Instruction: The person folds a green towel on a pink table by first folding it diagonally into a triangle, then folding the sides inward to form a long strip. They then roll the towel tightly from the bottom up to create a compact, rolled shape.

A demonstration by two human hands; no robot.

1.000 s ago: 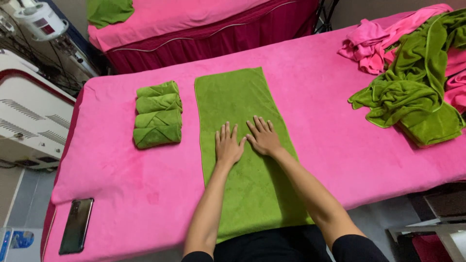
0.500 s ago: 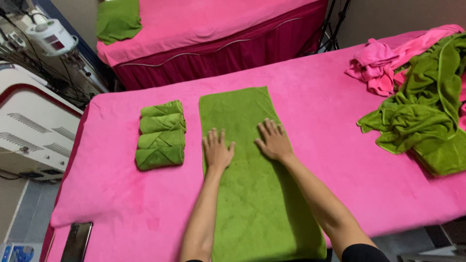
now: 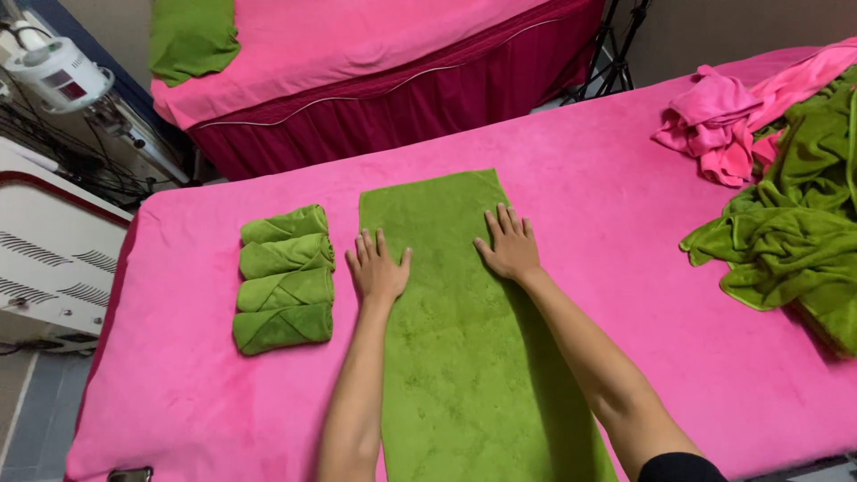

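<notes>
On the pink-covered table (image 3: 571,161) before you, a long green towel (image 3: 464,357) lies flat, folded lengthwise into a narrow strip. Your left hand (image 3: 378,268) rests palm down on its left edge, fingers straight and lightly fanned, partly over the pink cover. Your right hand (image 3: 509,245) presses flat nearer the right edge, fingers spread. Neither hand pinches any cloth; both simply bear down on the pile.

You appear to be at the smoothing stage: the strip is laid out and you are flattening it, with no rolling begun. Judging by the four rolled green towels (image 3: 284,278) stacked in a row just beside your left hand, the next move likely calls for taking an end of the strip and turning it over tightly and evenly, keeping both long edges aligned so the roll does not cone.

The strip's long axis runs from you toward the far edge of the table, leaning slightly left at the far end. Its far short edge sits square, beyond your fingertips; its near end runs out of view below. Well apart on your right lies a heap of loose green towels (image 3: 786,241) and pink cloths (image 3: 714,125).
</notes>
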